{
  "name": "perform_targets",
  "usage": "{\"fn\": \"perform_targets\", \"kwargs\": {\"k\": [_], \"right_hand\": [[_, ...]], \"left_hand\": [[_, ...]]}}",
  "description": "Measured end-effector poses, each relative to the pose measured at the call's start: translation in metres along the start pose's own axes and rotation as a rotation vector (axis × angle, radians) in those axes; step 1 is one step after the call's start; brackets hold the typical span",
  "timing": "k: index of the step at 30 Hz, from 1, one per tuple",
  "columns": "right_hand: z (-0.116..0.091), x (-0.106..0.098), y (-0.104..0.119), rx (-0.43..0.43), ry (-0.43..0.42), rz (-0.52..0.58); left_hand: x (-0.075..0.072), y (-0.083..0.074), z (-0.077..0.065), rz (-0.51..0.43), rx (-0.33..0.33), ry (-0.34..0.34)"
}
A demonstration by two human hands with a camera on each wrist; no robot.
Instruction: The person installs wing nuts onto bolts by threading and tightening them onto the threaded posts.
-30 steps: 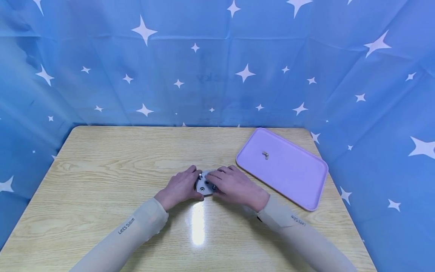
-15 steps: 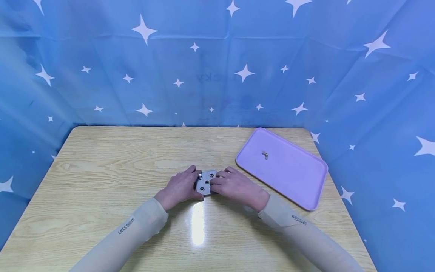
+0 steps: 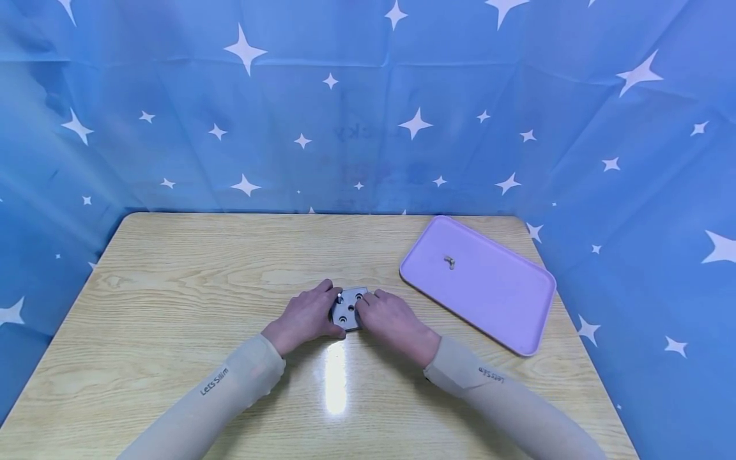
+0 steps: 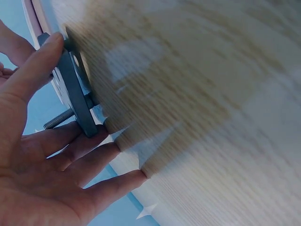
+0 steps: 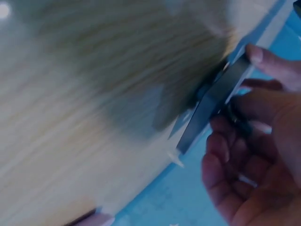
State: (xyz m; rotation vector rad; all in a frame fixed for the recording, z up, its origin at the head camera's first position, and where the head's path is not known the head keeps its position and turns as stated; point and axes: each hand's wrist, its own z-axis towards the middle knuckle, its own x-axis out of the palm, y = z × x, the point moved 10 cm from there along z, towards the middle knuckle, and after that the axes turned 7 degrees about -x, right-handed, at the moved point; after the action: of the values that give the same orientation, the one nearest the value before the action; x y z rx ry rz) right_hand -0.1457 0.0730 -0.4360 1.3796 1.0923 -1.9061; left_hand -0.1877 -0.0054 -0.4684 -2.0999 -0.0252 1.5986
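A grey metal plate [image 3: 349, 310] with several round holes sits in the middle of the table, held slightly above the wood. My left hand [image 3: 307, 317] grips its left edge, thumb at the near side and fingers at the far side. Beside those fingers a threaded bolt [image 4: 59, 119] sticks up from the plate; dark parts show beneath the plate in the left wrist view. My right hand [image 3: 393, 321] is at the plate's right side, thumb and curled fingers round a dark, blurred bolt [image 5: 239, 121] at its face. The right hand hides that corner in the head view.
A purple tray [image 3: 489, 300] lies slanted at the right of the wooden table [image 3: 201, 268]. Small metal pieces [image 3: 450, 262] lie in the tray. A blue curtain [image 3: 368, 96] with white stars hangs behind the table and along its sides.
My right hand first lifts its fingers off the plate's top toward the right edge, then turns and lowers with its fingers more curled there. The left hand and plate stay put.
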Motion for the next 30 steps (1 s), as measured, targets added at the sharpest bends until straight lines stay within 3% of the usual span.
{"fn": "perform_targets", "kwargs": {"k": [3,7,10,12,16,19,24,30], "right_hand": [[0.001,0.002,0.000,0.049,0.018,0.011],[-0.002,0.002,-0.007,0.080,0.034,0.130],[-0.007,-0.002,-0.013,0.045,0.058,0.232],[-0.010,-0.005,-0.014,-0.023,0.073,0.257],[-0.016,-0.009,-0.010,-0.175,0.090,0.204],[-0.018,-0.009,-0.006,-0.240,0.094,0.138],[-0.017,-0.006,-0.003,-0.266,0.072,0.102],[-0.012,-0.004,-0.001,-0.233,0.020,0.056]], "left_hand": [[0.001,0.000,0.000,-0.004,-0.002,0.004],[0.000,-0.001,0.000,-0.003,0.003,0.003],[0.000,-0.001,0.000,0.009,0.008,-0.008],[-0.001,-0.001,0.000,0.015,0.009,-0.015],[-0.002,0.000,0.000,0.024,0.005,-0.017],[-0.001,0.000,0.000,0.023,0.006,-0.016],[0.000,0.000,-0.001,0.012,0.010,-0.010],[0.000,-0.001,-0.001,0.003,0.003,-0.010]]}}
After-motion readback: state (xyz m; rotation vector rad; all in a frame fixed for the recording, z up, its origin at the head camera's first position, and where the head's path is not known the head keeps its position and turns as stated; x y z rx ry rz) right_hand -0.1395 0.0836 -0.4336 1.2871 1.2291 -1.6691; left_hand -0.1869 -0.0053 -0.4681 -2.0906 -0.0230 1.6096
